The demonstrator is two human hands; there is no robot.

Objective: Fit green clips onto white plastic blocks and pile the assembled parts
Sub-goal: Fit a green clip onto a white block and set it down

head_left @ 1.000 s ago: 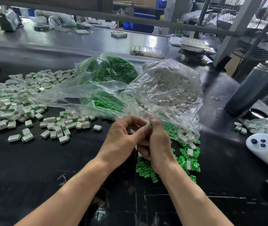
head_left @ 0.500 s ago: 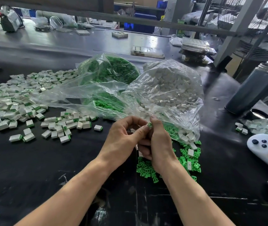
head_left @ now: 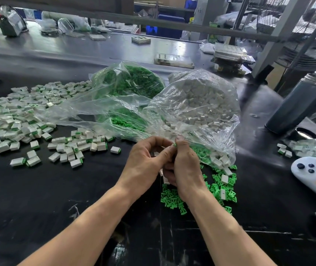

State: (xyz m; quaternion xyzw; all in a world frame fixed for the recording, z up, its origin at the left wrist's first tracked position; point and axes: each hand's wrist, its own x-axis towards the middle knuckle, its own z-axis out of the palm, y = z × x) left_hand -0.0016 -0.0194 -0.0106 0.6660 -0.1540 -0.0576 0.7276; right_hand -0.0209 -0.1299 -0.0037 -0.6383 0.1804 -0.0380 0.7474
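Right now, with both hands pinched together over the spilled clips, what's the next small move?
Probably press the green clip home: it shows between the left hand and right hand, its block mostly hidden. Then drop the part on the assembled pile to the left.

Tabletop: black, streaked with pale scuffs. Assembled parts: white with green ends. Loose clips: bright green. Clear bag showing dark green fill; clear bag showing off-white blocks. Flask: dark grey. Controller: white, three dark blue buttons, yellow stripe.
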